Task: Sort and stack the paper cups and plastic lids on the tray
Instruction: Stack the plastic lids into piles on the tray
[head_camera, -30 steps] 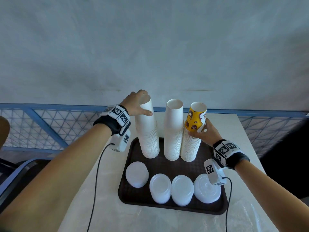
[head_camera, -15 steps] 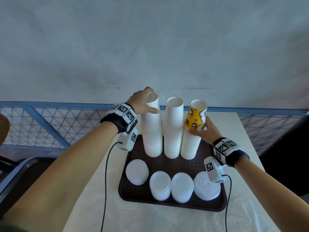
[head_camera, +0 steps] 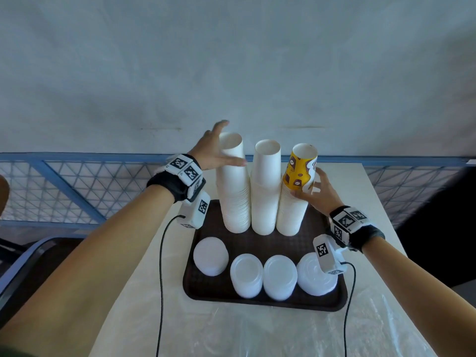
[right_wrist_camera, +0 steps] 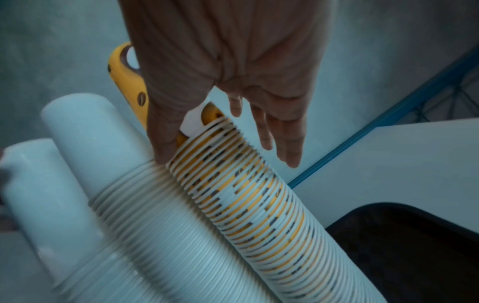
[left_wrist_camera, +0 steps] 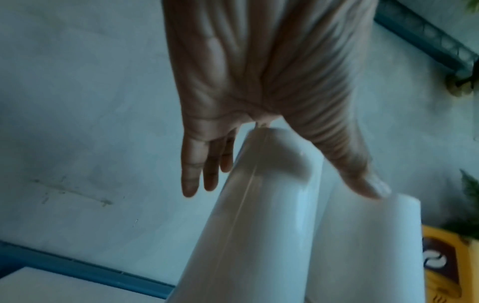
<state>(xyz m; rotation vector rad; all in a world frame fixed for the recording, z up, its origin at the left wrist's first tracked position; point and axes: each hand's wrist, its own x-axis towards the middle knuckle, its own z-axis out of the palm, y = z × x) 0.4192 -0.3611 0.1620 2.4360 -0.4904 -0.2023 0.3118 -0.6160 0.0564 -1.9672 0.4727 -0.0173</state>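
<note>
Three tall cup stacks stand side by side at the back of the brown tray (head_camera: 268, 302): a left white stack (head_camera: 233, 191), a middle white stack (head_camera: 265, 197) and a right stack topped by a yellow printed cup (head_camera: 298, 168). My left hand (head_camera: 210, 153) is spread at the top of the left white stack (left_wrist_camera: 259, 225), fingers straight, thumb lying on its front. My right hand (head_camera: 318, 193) is beside the yellow cup (right_wrist_camera: 127, 78), thumb touching the stack's side and fingers straight, off the cup. Several white lid stacks (head_camera: 246, 275) line the tray's front.
The tray sits on a pale table (head_camera: 159, 292) with clear plastic film (head_camera: 296, 331) at the front. A blue metal railing (head_camera: 77, 181) runs behind the table below a grey wall. A dark chair (head_camera: 23, 261) stands at the left.
The left stack has been slid right against the middle stack. Both hands have loosened their grip, and their fingers now stand straight beside the cups.
</note>
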